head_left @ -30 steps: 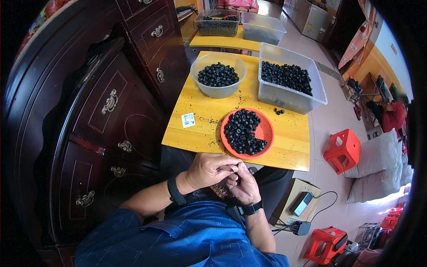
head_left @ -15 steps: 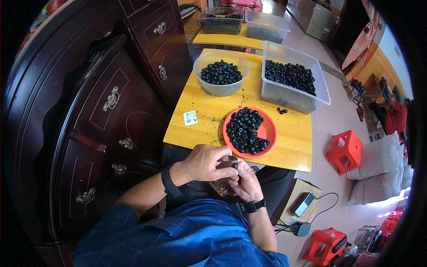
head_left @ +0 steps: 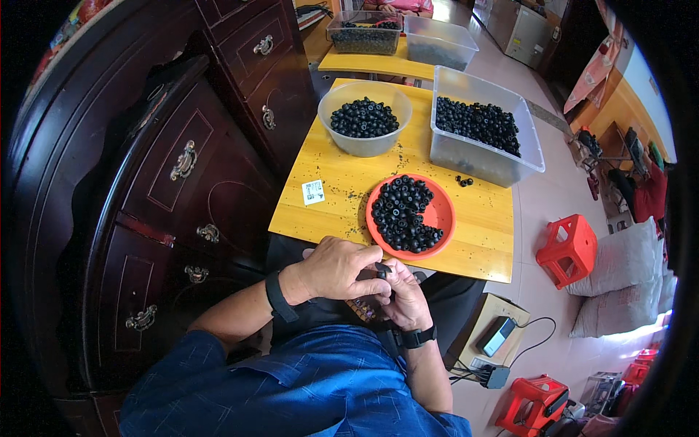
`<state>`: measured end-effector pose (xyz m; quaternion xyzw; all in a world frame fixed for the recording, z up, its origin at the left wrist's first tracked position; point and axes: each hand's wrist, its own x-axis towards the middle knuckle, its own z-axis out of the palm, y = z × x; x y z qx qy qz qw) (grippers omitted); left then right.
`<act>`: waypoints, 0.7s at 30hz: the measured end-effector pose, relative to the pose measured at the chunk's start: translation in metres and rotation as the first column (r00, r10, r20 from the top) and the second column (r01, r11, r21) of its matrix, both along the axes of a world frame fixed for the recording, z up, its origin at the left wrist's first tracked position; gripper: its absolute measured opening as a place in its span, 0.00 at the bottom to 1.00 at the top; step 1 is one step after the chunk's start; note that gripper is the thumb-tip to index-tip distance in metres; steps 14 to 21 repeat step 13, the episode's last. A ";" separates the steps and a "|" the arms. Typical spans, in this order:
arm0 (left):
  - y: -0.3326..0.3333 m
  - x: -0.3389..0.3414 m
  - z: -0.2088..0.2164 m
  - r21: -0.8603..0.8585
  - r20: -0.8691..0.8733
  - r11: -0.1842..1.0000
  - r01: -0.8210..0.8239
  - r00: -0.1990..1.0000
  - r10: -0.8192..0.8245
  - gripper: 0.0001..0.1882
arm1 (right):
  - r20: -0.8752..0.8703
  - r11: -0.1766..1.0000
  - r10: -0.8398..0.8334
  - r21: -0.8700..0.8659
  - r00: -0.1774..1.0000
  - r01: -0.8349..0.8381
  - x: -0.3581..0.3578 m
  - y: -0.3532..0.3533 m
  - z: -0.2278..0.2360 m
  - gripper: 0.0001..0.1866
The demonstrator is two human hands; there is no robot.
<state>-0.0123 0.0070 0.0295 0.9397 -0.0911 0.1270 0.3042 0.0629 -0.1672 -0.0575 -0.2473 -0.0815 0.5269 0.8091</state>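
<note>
My left hand [head_left: 336, 268] and my right hand [head_left: 408, 297] meet over my lap, just in front of the table's near edge. Between their fingertips sits a small black part [head_left: 382, 270], pinched by the right thumb and fingers. The left thumb and fingers are closed right against it; what they grip is too small to make out. Just beyond the hands, a round red plate [head_left: 445, 211] carries a heap of small black ring-shaped parts [head_left: 400, 207], with part of its right side bare.
On the yellow table [head_left: 320, 222] stand a round clear tub [head_left: 364, 147] and a rectangular clear bin [head_left: 486, 164], both holding black parts. A white label [head_left: 313, 192] and dark crumbs lie nearby. Dark cabinets [head_left: 175, 218] border the left; a red stool [head_left: 568, 250] is at right.
The fingertips have shifted around the small black part, and the dark piece between them now looks tilted differently. Both hands stay in nearly the same place; the view has moved slightly.
</note>
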 end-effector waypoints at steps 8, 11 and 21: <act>0.001 0.001 -0.011 0.054 -0.002 0.998 -0.024 1.000 0.024 0.23 | -0.006 0.999 -0.020 -0.033 1.000 0.020 -0.001 0.000 0.004 0.10; 0.005 0.001 -0.019 0.080 0.053 0.996 -0.044 0.998 0.040 0.24 | -0.006 0.997 0.005 -0.075 1.000 -0.005 -0.002 0.001 0.005 0.10; 0.010 0.003 -0.018 0.138 -0.026 0.990 -0.010 1.000 0.014 0.25 | -0.068 0.999 0.049 -0.008 0.996 -0.050 -0.003 0.001 0.000 0.09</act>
